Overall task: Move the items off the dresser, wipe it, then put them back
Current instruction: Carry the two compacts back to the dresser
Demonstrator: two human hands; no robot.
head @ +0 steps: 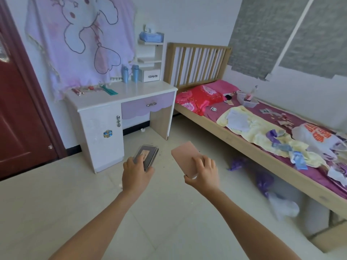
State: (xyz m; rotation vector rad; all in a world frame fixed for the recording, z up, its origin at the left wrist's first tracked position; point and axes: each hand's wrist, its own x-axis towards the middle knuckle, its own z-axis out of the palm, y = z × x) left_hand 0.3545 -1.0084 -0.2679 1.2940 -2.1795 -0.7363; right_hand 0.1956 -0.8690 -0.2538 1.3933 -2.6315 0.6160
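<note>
The white and lilac dresser [131, 94] stands against the far wall, some way ahead of me. On its top lie a teal comb [109, 91], a pink tube [76, 91] and small pink items, with two blue bottles [130, 73] at the back. My left hand [136, 173] grips a dark flat case [147, 153] with a clear lid. My right hand [203, 172] holds a flat pink box [185, 158] by its near end. Both are held out over the floor.
A wooden bed [234, 139] runs along the right wall, covered with pillows, a yellow cloth, papers, bags and a small basket [247, 100]. A red door [16, 113] is at left. White shelves [150, 59] with a blue tissue pack sit on the dresser's back right. Purple bags lie under the bed.
</note>
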